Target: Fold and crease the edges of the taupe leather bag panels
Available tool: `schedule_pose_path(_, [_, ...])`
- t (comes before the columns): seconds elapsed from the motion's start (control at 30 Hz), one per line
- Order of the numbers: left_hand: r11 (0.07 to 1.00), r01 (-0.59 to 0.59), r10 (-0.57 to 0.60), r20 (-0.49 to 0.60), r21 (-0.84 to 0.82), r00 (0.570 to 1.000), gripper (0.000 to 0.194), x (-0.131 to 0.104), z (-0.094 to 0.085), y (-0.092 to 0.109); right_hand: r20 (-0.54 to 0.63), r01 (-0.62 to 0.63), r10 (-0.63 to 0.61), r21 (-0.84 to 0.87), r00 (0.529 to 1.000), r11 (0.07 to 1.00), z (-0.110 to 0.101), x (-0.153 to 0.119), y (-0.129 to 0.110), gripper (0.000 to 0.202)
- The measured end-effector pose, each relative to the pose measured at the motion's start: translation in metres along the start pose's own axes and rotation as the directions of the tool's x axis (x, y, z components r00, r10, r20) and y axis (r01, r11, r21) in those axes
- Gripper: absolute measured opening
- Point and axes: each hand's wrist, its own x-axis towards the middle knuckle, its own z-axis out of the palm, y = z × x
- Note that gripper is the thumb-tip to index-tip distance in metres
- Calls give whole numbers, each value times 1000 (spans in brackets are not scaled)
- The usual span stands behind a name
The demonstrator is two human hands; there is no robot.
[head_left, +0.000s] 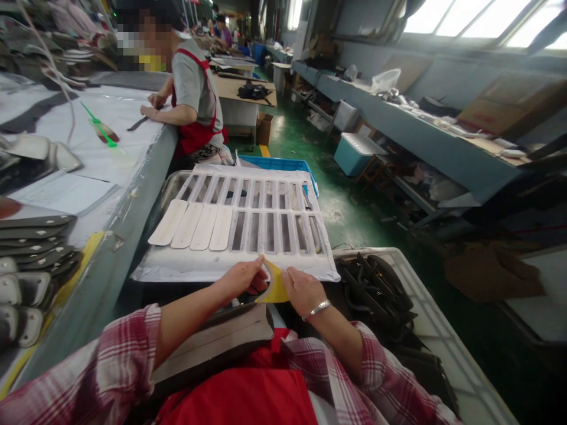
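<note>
Between my hands, above my lap, is a piece of yellow tape [277,285]. My left hand [248,276] has its fingers closed on the tape's left end. The right end is pinched in my right hand [303,290], which has a silver bracelet at the wrist. Just beyond my hands lies a white slotted frame [177,262] with two rows of openings. Several pale oblong pieces [197,226] lie side by side over the left part of its near row. A dark piece with a beige panel [221,339] rests on my lap, under my left forearm.
A long table [146,177] on the left holds stacked dark pieces [35,239], papers and a green-tipped bottle [105,132]. A person in a red apron [195,88] leans on it. On the right, a white crate [443,307] holds black parts [376,289]. Behind the frame is a blue basket [283,163].
</note>
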Motion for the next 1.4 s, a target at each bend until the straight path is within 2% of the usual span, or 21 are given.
schedule_pose_path(0.07, [994,91,-91,-2,-54,996,60,2,-17,-10,73,-10,15,-77,997,997,9,1,11,44])
schedule_pose_path(0.13, [966,205,-193,89,-160,977,65,3,-25,-22,185,42,-20,-116,982,992,17,4,16,49])
schedule_pose_path(0.2, [922,290,-237,219,-256,946,71,5,-23,-35,267,123,-86,-126,960,984,23,8,14,52])
schedule_pose_path(0.3, [867,369,-252,345,-333,904,79,9,-12,-46,321,238,-191,-113,927,965,29,18,2,49])
schedule_pose_path(0.4, [819,420,-247,420,-391,873,83,13,-8,-47,341,296,-252,-82,906,952,35,28,-10,46])
schedule_pose_path(0.47, [806,419,-228,434,-418,872,84,16,-10,-44,327,301,-261,-75,908,951,39,33,-16,49])
schedule_pose_path(0.53, [830,375,-182,437,-412,881,80,17,-13,-42,309,321,-286,-68,907,945,41,36,-19,51])
schedule_pose_path(0.6, [903,279,-124,424,-326,897,72,17,-16,-42,311,369,-337,-48,889,928,42,39,-20,47])
schedule_pose_path(0.67, [983,131,-72,384,-129,920,63,17,-19,-44,335,420,-389,-22,858,907,42,41,-21,41])
schedule_pose_path(0.73, [995,-25,-12,355,100,935,57,16,-23,-47,360,460,-427,-5,829,888,41,42,-21,39])
schedule_pose_path(0.83, [941,-193,66,410,277,910,54,13,-28,-52,380,502,-464,-2,800,865,41,42,-23,40])
schedule_pose_path(1.0, [901,-290,72,546,323,834,57,7,-27,-53,414,534,-474,-34,777,845,39,40,-26,43])
schedule_pose_path(1.1, [868,-312,53,554,386,831,56,3,-26,-53,439,568,-493,-51,752,821,37,40,-28,37])
schedule_pose_path(1.2, [788,-401,79,568,467,819,53,-2,-26,-51,429,601,-523,-61,736,797,34,39,-31,34])
schedule_pose_path(1.3, [699,-459,72,585,548,808,47,-8,-26,-47,402,642,-565,-77,721,763,35,37,-33,38])
schedule_pose_path(1.4, [643,-458,41,570,614,821,40,-11,-28,-45,365,667,-604,-67,708,742,42,37,-33,45])
